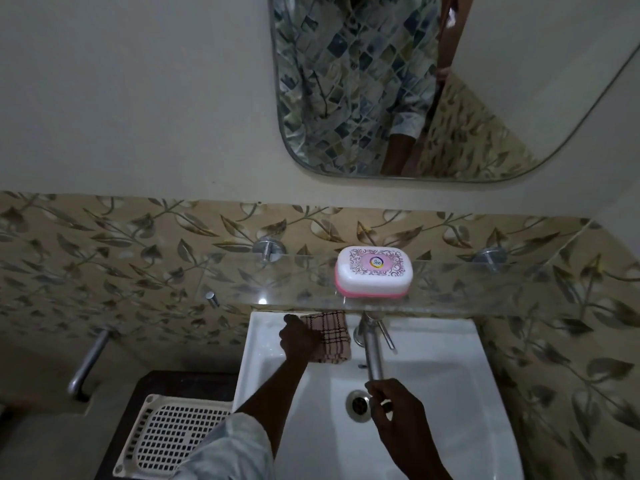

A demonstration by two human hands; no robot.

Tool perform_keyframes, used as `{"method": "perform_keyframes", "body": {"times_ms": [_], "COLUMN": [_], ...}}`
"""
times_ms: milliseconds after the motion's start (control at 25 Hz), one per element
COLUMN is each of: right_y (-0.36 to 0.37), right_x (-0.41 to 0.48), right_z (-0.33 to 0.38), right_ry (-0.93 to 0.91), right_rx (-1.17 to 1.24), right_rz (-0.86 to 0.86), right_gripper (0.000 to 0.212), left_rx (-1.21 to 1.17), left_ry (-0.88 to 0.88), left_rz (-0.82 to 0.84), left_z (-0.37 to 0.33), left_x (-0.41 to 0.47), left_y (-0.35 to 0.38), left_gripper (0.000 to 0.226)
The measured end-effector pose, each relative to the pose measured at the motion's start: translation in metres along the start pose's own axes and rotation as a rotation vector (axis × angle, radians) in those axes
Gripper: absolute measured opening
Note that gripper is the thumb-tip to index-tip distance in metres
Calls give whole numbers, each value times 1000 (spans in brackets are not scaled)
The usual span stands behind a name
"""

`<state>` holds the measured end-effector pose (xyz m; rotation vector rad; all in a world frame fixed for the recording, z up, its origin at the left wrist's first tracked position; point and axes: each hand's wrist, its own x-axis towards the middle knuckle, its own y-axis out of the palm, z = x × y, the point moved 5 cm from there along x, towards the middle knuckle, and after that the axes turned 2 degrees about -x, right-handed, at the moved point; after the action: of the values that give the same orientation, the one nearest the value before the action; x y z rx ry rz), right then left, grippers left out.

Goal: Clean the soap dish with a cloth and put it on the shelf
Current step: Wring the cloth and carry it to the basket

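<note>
A white soap dish [374,276] with a pink base and a patterned lid stands closed on the glass shelf [207,285] above the sink. A checked cloth [330,336] lies on the sink's back rim under the shelf. My left hand [298,337] rests on the cloth's left part; how its fingers lie is too dark to tell. Over the basin, beneath the tap's spout, my right hand [394,410] hovers with loosely curled fingers and holds nothing.
A white sink [450,375] with a drain [360,403] and a chrome tap [372,348] is below the shelf. A white plastic grid tray [166,434] lies at the lower left. A mirror [415,81] hangs above, and chrome wall fittings [86,365] stick out at the left.
</note>
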<state>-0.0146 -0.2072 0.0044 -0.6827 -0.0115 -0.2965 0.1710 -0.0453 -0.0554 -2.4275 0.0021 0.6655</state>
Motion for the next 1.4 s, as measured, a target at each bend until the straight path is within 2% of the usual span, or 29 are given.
{"method": "perform_keyframes", "body": {"times_ms": [160, 280, 320, 400, 480, 520, 640, 720, 760, 840, 920, 960, 1040, 1080, 1120, 1240, 1400], "right_y": [17, 30, 35, 52, 67, 71, 71, 69, 67, 59, 46, 40, 30, 25, 20, 10, 12], "right_x": [7, 20, 24, 24, 25, 28, 39, 42, 45, 48, 48, 48, 44, 42, 40, 34, 29], "right_z": [-11, -12, -11, -6, 7, 11, 27, 30, 32, 33, 34, 35, 32, 28, 24, 16, 28], "right_ry": [136, 388, 491, 759, 862, 823, 723, 708, 702, 698, 748, 771, 793, 786, 770, 716, 622], "right_rx": [82, 177, 270, 716, 1104, 1188, 1208, 1142, 1106, 1056, 1028, 998, 930, 915, 907, 878, 935], "right_rz": [64, 161, 199, 284, 340, 352, 253, 204, 196, 189, 207, 245, 355, 394, 418, 429, 464], "right_gripper": [26, 12, 28, 53, 68, 70, 56, 48, 45, 47, 60, 68, 86, 91, 94, 93, 69], "left_rx": [-344, -600, -712, -955, -1088, -1014, -411, -71, 51, 173, 143, 83, -26, -122, -206, -263, -375], "left_ry": [17, 46, 20, -27, 5, 37, 173, 386, 501, 630, 669, 657, 590, 531, 458, 321, 229], "left_rz": [157, 333, 390, 557, 673, 634, 278, 125, 113, 246, 434, 464, 460, 489, 524, 615, 658], "left_z": [-3, -1, 2, 8, 8, 8, 5, -5, -7, -1, 10, 13, 10, 7, 4, -9, -20], "left_x": [-9, -29, -36, -55, -73, -78, -90, -104, -110, -121, -131, -134, -137, -136, -132, -132, -130], "left_y": [0, -13, -17, -19, -24, -26, -36, -38, -34, -21, -16, -20, -30, -33, -34, -35, -33], "left_gripper": [23, 25, 29, 42, 54, 56, 60, 61, 58, 60, 73, 72, 40, 38, 48, 63, 37]}}
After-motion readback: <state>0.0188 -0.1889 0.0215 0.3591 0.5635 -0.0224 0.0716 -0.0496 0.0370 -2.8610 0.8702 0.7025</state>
